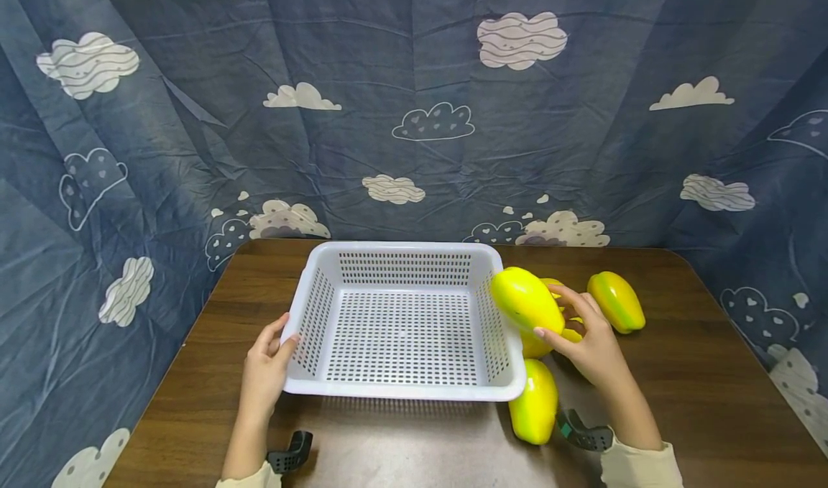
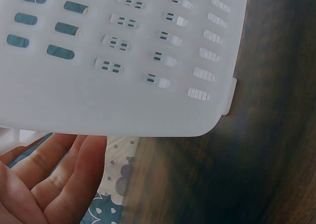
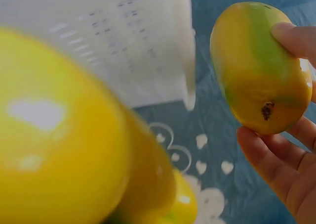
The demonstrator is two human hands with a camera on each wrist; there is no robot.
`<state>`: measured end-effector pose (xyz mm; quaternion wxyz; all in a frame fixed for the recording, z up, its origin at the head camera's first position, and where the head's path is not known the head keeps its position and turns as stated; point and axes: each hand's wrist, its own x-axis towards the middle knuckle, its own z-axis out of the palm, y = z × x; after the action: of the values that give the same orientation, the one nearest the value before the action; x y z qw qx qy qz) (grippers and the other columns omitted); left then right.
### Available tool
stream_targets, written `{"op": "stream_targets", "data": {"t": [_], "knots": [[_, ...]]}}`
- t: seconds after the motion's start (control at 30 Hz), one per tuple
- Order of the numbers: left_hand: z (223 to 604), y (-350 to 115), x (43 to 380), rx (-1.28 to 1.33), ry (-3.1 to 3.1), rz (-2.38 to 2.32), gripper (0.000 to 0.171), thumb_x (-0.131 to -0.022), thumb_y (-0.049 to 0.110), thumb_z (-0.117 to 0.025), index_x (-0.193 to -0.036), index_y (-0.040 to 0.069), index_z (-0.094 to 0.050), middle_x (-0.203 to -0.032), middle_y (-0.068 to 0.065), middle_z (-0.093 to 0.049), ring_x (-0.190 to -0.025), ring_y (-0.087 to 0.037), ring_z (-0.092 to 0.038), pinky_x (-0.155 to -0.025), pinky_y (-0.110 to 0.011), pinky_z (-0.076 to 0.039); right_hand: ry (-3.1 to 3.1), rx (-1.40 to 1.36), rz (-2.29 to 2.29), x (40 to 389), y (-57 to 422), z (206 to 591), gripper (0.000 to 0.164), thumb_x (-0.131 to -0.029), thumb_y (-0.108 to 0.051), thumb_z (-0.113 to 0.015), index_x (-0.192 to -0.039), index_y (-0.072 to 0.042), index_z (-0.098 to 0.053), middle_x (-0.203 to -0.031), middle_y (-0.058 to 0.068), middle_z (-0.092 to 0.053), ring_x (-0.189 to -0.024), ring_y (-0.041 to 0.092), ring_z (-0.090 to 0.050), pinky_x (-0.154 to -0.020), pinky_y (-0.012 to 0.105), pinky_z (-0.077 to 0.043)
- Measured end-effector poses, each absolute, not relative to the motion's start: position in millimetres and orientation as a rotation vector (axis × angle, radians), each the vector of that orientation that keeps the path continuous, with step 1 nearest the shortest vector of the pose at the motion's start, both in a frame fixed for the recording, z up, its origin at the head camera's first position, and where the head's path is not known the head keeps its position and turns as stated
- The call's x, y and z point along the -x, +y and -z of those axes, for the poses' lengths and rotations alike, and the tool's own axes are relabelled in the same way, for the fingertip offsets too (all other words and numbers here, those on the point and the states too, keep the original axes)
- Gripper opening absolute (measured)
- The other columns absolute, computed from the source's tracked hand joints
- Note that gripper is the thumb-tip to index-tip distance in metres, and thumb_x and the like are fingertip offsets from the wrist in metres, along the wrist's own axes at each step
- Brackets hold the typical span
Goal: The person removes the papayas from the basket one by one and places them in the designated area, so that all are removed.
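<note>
A white plastic basket (image 1: 404, 391) with slotted walls sits on the table, and nothing lies on its slotted floor. My left hand (image 1: 265, 366) grips its left rim, thumb over the edge and fingers along the outside. In my right hand (image 1: 591, 337) is a yellow mango (image 1: 525, 297), held between thumb and fingers above the basket's right rim. The right wrist view shows this mango (image 3: 259, 68) with a green streak and a dark stem end. Below the left wrist view's basket corner (image 2: 163, 120), the left fingers (image 2: 74, 179) reach up to the rim.
Several more mangoes lie right of the basket, partly hidden by the right hand. One mango (image 1: 535, 403) lies by the front right corner, another (image 1: 617, 302) farther right. Behind the brown wooden table (image 1: 698, 373) hangs a blue cloud-print curtain (image 1: 440, 172).
</note>
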<state>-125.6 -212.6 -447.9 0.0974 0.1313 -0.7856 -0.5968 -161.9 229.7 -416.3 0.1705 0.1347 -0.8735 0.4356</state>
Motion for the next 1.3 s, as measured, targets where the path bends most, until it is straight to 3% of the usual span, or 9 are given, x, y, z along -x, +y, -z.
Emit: {"op": "stream_targets", "data": {"t": [0.83,1.3], "knots": [[449.0,-213.6,126.0,-0.388,-2.324,1.78,0.041,-0.09,0.013,-0.054,-0.13,0.012,-0.046,-0.101,-0.026,-0.06,-0.078,-0.025,-0.063,-0.056,-0.027,-0.051,-2.481,-0.169,-1.166,99.5,265.1,467.3,0.068,-0.063,0.002,-0.079,-0.124,-0.006,-0.05,-0.095,0.0,-0.045,-0.089,0.0,-0.042,-0.069,0.01,-0.038],[449.5,-213.3,125.8,-0.392,-2.31,1.805,0.041,-0.09,0.011,-0.053,-0.13,0.012,-0.046,-0.103,-0.026,-0.06,-0.079,-0.025,-0.063,-0.057,-0.027,-0.051,-2.539,0.013,-1.096,76.3,276.5,493.1,0.066,-0.067,-0.008,-0.078,-0.126,-0.007,-0.048,-0.097,0.003,-0.046,-0.085,0.001,-0.038,-0.063,0.008,-0.037]]}}
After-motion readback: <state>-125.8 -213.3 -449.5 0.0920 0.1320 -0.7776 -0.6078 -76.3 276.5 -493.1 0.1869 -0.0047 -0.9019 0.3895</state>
